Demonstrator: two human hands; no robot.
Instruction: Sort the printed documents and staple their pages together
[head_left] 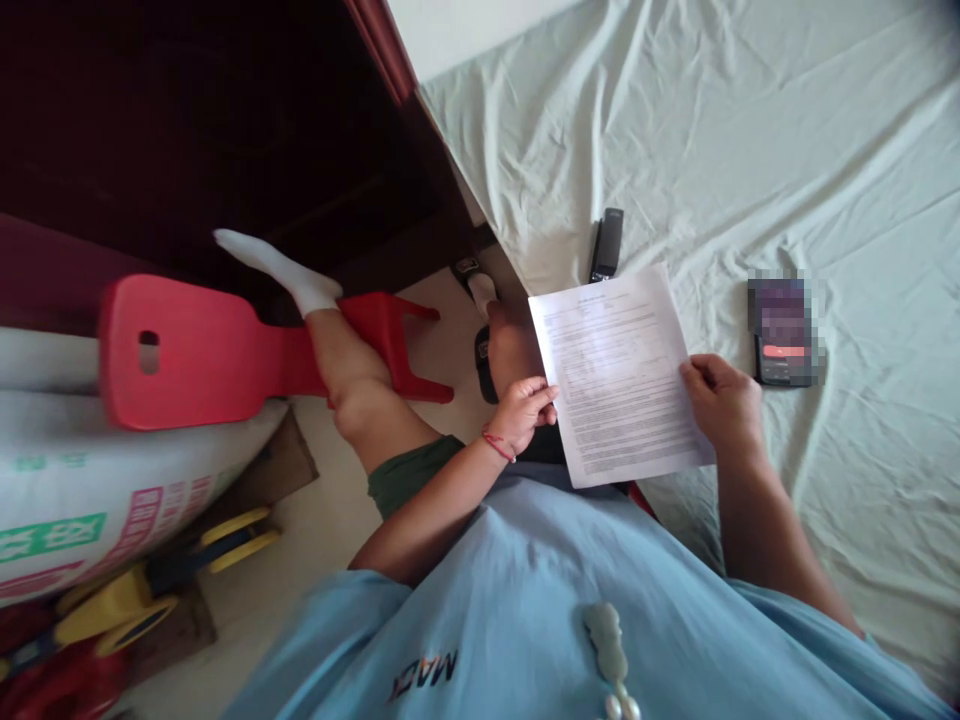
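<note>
The pale green, wrinkled cloth (750,150) spreads beyond and to the right of the white rectangular sheet of printed paper (619,400), which serves as the landmark here. Well to the left of the sheet lies a bulging white sack (75,440) with green and pink print, and nearer to it stands the red plastic chair (187,350), the person's left leg stretched across it. The sheet itself is in front of the person's body, printed side up and opened out flat — that much is done. The right hand (727,405) grips its right edge between thumb and bent fingers, while the left hand (523,415) pinches its left edge. How much of the print has been looked over cannot be told, and the lines are too small to read; the sheet has not been set down or let go. To its right, past the right hand, lies a dark rectangular phone (784,350), partly blurred out; just by its far edge sits a slim black oblong device (609,245) — neither is in a hand.
</note>
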